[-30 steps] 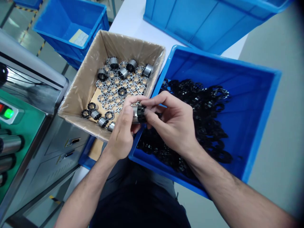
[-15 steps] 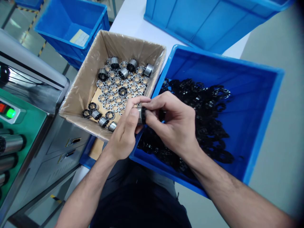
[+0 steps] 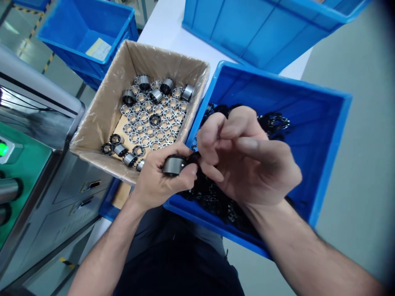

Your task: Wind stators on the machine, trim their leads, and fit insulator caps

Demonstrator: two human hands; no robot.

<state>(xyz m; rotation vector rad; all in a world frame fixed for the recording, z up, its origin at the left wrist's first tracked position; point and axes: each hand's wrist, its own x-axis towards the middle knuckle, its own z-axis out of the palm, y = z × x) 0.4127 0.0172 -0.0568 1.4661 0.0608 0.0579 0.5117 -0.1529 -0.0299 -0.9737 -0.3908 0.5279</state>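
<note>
My left hand (image 3: 163,174) is closed around a stator core (image 3: 174,165), a short steel cylinder with black ends, lying sideways between thumb and fingers. A small black piece (image 3: 194,158) shows at that hand's fingertips, partly hidden. Just to the right, my right hand (image 3: 247,158) is turned palm up with its fingers curled in; whether something small sits between them I cannot make out. Behind and below it, a pile of black slotted rings (image 3: 216,201) fills part of a blue bin (image 3: 324,123).
A plastic-lined cardboard box (image 3: 98,111) on the left holds bare steel cores (image 3: 143,128) standing in rows and several black-capped ones (image 3: 144,82). Another blue bin (image 3: 240,33) stands behind. At far left is a machine (image 3: 70,181) with a green surface; blue crates (image 3: 83,28) stand behind the box.
My right hand has come away from the stator core and rolled palm up. The left hand has tilted the core and moved it slightly down and left.
</note>
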